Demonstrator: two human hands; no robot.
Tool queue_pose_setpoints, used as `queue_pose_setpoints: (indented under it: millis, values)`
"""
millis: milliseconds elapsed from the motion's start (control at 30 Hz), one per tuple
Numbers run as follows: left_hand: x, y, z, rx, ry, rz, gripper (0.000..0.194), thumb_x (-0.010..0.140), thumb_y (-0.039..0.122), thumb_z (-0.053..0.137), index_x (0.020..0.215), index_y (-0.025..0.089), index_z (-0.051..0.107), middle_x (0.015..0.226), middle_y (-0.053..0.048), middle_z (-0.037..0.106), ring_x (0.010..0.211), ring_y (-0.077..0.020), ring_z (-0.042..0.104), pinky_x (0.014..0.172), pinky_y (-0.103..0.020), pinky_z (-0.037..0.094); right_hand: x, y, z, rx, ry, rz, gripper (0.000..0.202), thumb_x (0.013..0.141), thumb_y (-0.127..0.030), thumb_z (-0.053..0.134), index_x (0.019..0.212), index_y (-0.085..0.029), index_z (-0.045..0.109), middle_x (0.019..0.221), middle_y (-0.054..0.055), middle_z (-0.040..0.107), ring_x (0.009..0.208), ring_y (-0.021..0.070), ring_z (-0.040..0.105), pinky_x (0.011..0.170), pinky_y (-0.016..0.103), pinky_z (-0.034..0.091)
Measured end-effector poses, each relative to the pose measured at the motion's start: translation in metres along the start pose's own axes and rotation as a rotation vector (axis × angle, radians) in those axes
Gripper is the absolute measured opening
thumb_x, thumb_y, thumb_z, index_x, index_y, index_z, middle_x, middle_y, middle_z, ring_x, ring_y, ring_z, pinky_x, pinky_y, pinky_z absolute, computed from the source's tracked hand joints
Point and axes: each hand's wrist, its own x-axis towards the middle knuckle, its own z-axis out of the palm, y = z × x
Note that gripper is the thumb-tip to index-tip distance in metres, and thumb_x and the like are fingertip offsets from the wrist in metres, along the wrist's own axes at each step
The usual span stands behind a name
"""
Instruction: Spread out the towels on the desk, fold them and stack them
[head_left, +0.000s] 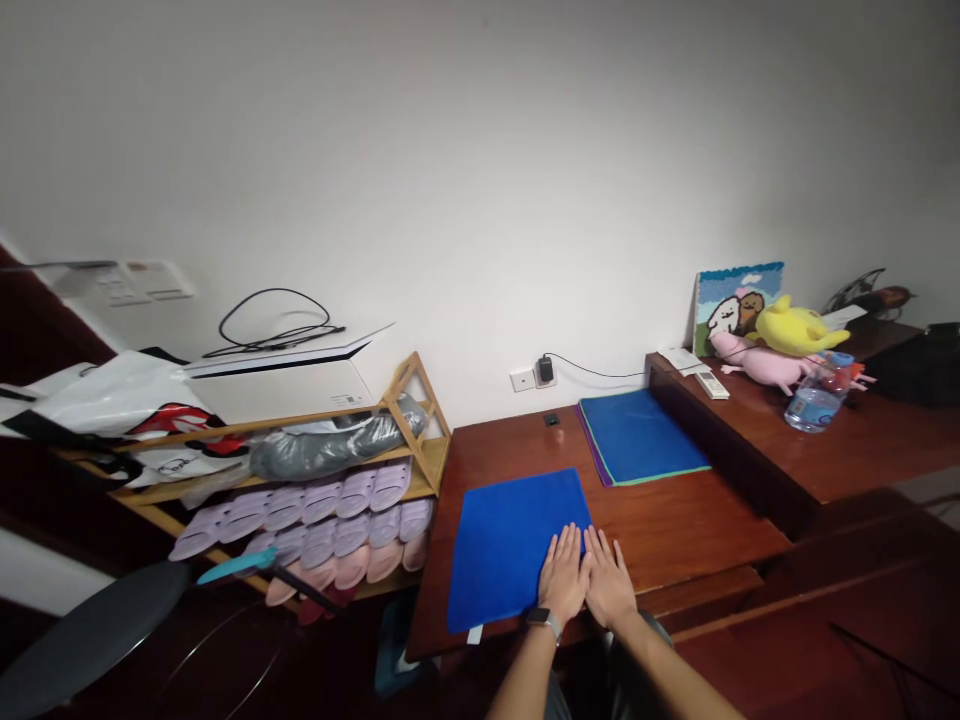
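A blue cloth [510,545] lies spread flat on the reddish-brown wooden desk [637,530], with a small white tag [475,635] at its near edge. Flat on the cloth's right edge rests my left hand [564,580], fingers stretched out, a watch on its wrist. My right hand [609,585] lies beside it, palm down with fingers extended, at the cloth's right border and partly over bare wood. The two hands touch along their thumbs. Neither holds anything. Farther back, a stack of blue, green-edged and purple cloths [641,440] lies against the raised cabinet.
Left of the desk stands a wooden shoe rack [424,430] with lilac and pink clogs [356,505]. A charger [545,370] is plugged into the wall. On the right cabinet [862,450] sit a water bottle [817,400], plush toys [795,328], a remote [712,386] and a picture [739,300].
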Motion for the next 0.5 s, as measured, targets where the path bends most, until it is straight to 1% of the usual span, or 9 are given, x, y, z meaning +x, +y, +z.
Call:
queue_pose_setpoints:
  millis: [33, 67, 100, 133, 233, 300, 333, 400, 500]
  values:
    - [-0.002, -0.005, 0.001, 0.005, -0.021, -0.012, 0.065, 0.109, 0.049, 0.017, 0.166, 0.019, 0.026, 0.171, -0.008, 0.030, 0.159, -0.0226, 0.026, 0.131, -0.047, 0.026, 0.000, 0.000, 0.000, -0.001, -0.001, 0.005, 0.065, 0.103, -0.031, 0.024, 0.166, -0.018, 0.022, 0.172, 0.002, 0.016, 0.162, 0.0236, 0.012, 0.132, 0.050, 0.009]
    - [-0.007, -0.017, 0.001, 0.019, -0.030, -0.031, 0.066, 0.109, 0.051, 0.018, 0.166, 0.019, 0.026, 0.171, -0.007, 0.029, 0.159, -0.0228, 0.026, 0.131, -0.048, 0.025, 0.001, 0.000, 0.000, 0.002, 0.003, 0.012, 0.065, 0.103, -0.033, 0.024, 0.166, -0.017, 0.022, 0.173, 0.002, 0.016, 0.162, 0.0236, 0.012, 0.132, 0.050, 0.009]
    - [-0.015, -0.033, -0.001, 0.041, -0.029, -0.068, 0.067, 0.108, 0.053, 0.019, 0.166, 0.019, 0.027, 0.171, -0.007, 0.028, 0.159, -0.0235, 0.025, 0.131, -0.048, 0.025, 0.001, 0.000, 0.001, 0.006, 0.010, 0.017, 0.065, 0.104, -0.036, 0.023, 0.166, -0.016, 0.021, 0.173, 0.003, 0.016, 0.162, 0.0237, 0.012, 0.132, 0.050, 0.010]
    - [-0.026, -0.053, -0.005, 0.070, -0.015, -0.130, 0.068, 0.108, 0.054, 0.021, 0.166, 0.019, 0.028, 0.171, -0.007, 0.029, 0.159, -0.0246, 0.025, 0.131, -0.049, 0.025, 0.002, 0.000, 0.002, 0.010, 0.017, 0.021, 0.065, 0.105, -0.038, 0.022, 0.166, -0.015, 0.020, 0.173, 0.003, 0.016, 0.162, 0.0238, 0.013, 0.132, 0.050, 0.010]
    - [-0.068, -0.122, -0.018, 0.184, 0.071, -0.391, 0.068, 0.107, 0.051, 0.023, 0.164, 0.016, 0.032, 0.169, -0.011, 0.034, 0.158, -0.0281, 0.029, 0.129, -0.053, 0.027, 0.002, 0.001, 0.005, 0.016, 0.030, 0.028, 0.066, 0.106, -0.040, 0.022, 0.166, -0.015, 0.020, 0.173, 0.003, 0.016, 0.162, 0.0235, 0.014, 0.132, 0.050, 0.011]
    - [-0.093, -0.159, -0.024, 0.241, 0.122, -0.484, 0.068, 0.107, 0.048, 0.024, 0.163, 0.012, 0.034, 0.168, -0.013, 0.036, 0.157, -0.0287, 0.031, 0.128, -0.052, 0.028, 0.001, 0.002, 0.007, 0.010, 0.031, 0.031, 0.066, 0.106, -0.040, 0.022, 0.166, -0.015, 0.021, 0.173, 0.003, 0.016, 0.162, 0.0236, 0.014, 0.132, 0.050, 0.011]
    - [-0.103, -0.172, -0.026, 0.258, 0.143, -0.501, 0.068, 0.107, 0.047, 0.024, 0.163, 0.011, 0.035, 0.168, -0.014, 0.037, 0.157, -0.0286, 0.031, 0.128, -0.051, 0.028, 0.001, 0.002, 0.008, 0.005, 0.032, 0.033, 0.066, 0.106, -0.040, 0.022, 0.166, -0.015, 0.021, 0.173, 0.003, 0.017, 0.162, 0.0237, 0.014, 0.132, 0.050, 0.011]
    - [-0.114, -0.186, -0.024, 0.275, 0.180, -0.498, 0.069, 0.106, 0.048, 0.025, 0.162, 0.010, 0.036, 0.168, -0.014, 0.037, 0.157, -0.0279, 0.032, 0.128, -0.049, 0.029, 0.001, 0.003, 0.010, -0.005, 0.028, 0.034, 0.065, 0.106, -0.040, 0.022, 0.166, -0.015, 0.021, 0.173, 0.003, 0.017, 0.162, 0.0239, 0.015, 0.132, 0.050, 0.010]
    - [-0.116, -0.186, -0.016, 0.279, 0.247, -0.481, 0.068, 0.107, 0.050, 0.025, 0.162, 0.011, 0.036, 0.168, -0.013, 0.039, 0.157, -0.0272, 0.033, 0.128, -0.049, 0.030, 0.008, 0.003, 0.009, -0.012, 0.007, 0.054, 0.066, 0.106, -0.042, 0.021, 0.167, -0.017, 0.022, 0.173, 0.002, 0.019, 0.161, 0.0242, 0.016, 0.131, 0.051, 0.012]
